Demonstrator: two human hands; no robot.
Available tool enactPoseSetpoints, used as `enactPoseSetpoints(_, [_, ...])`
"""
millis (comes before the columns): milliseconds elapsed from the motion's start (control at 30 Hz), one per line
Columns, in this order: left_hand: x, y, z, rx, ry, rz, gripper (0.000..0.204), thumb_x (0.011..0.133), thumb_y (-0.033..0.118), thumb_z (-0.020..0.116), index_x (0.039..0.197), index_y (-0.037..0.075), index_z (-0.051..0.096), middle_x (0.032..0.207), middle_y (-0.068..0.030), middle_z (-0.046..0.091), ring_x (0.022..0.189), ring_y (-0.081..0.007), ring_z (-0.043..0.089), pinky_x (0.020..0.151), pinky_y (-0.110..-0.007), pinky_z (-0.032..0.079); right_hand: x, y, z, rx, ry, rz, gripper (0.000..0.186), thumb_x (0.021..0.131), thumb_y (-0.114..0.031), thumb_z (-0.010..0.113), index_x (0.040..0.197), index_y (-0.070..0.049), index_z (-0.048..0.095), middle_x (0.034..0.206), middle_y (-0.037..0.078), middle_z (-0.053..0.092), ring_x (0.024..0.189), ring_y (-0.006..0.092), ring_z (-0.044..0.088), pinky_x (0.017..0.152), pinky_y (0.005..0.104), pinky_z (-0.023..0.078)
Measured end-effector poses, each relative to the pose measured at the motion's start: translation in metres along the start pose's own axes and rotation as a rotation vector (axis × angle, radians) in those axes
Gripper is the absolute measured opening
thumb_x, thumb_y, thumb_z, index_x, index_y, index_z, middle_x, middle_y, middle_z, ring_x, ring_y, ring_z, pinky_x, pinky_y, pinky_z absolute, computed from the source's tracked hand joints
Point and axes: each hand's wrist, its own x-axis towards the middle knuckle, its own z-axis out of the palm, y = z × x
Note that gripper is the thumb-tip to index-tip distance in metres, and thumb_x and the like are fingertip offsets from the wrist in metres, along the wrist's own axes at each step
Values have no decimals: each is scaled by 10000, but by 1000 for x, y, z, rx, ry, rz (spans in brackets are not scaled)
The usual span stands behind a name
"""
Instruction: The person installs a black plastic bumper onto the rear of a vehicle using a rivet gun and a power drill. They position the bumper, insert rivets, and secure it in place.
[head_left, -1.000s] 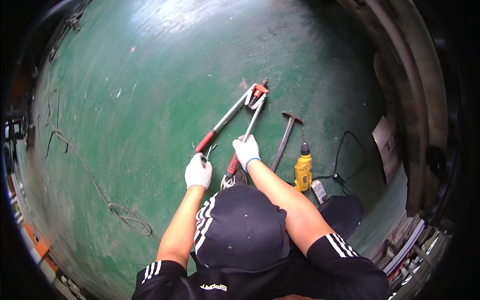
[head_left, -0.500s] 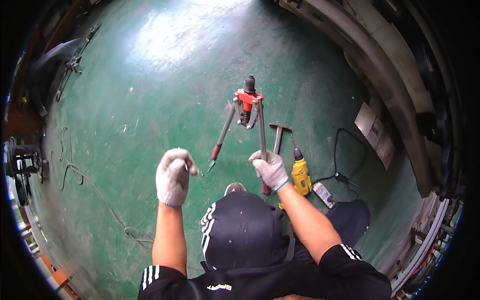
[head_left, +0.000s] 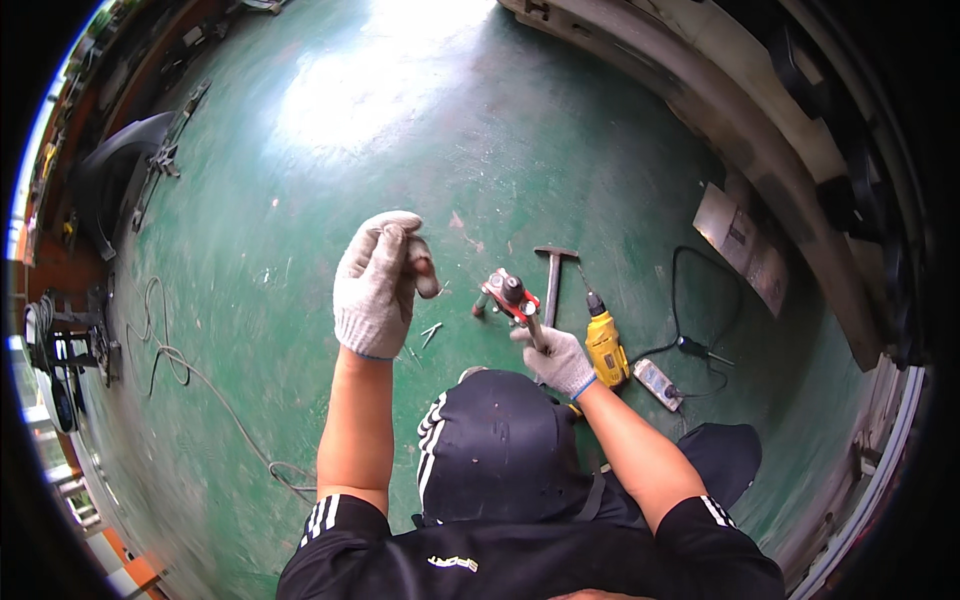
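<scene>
Since only the right hand (head_left: 560, 361) is gripping the riveter (head_left: 512, 288), closed round one handle (head_left: 536, 331), I reckon it could twist and clip the hammer (head_left: 553, 288) just beside it. It's over the middle of the floor (head_left: 250, 215), well in from the right edge. Left hand's (head_left: 376, 290) up, fingers half curled; can't tell if it's pinching anything.

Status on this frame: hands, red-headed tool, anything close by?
Right hand closed on red-headed tool, tipped up toward camera. Left hand raised, curled; whether it holds anything, unclear. Lying close by: hammer, yellow drill.
</scene>
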Motion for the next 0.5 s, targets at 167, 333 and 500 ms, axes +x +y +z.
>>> enactPoseSetpoints(167, [-11,-23,29,210,-125,119,270,1126,195,634,1153,-56,730,1077,-120,690,913,-209,678,902,-353,530,10,-86,-16,-62,97,-92,481,968,-177,806,1416,-120,642,1022,164,775,949,250,801,841,382,618])
enactPoseSetpoints(333, [-20,-42,44,180,-196,37,239,1138,167,603,1192,-26,733,1250,-154,750,915,-177,684,851,-347,550,14,-147,-37,-235,-20,210,513,1021,-429,777,1398,-115,625,1171,226,781,1146,453,740,946,494,605])
enactPoseSetpoints(500, [-22,-44,46,204,-136,65,271,1179,235,557,1199,-10,671,1214,-207,766,840,-187,675,801,-348,547,13,-165,-58,-451,-184,302,565,1021,-558,724,1360,-112,657,1161,238,784,1129,457,743,969,509,587])
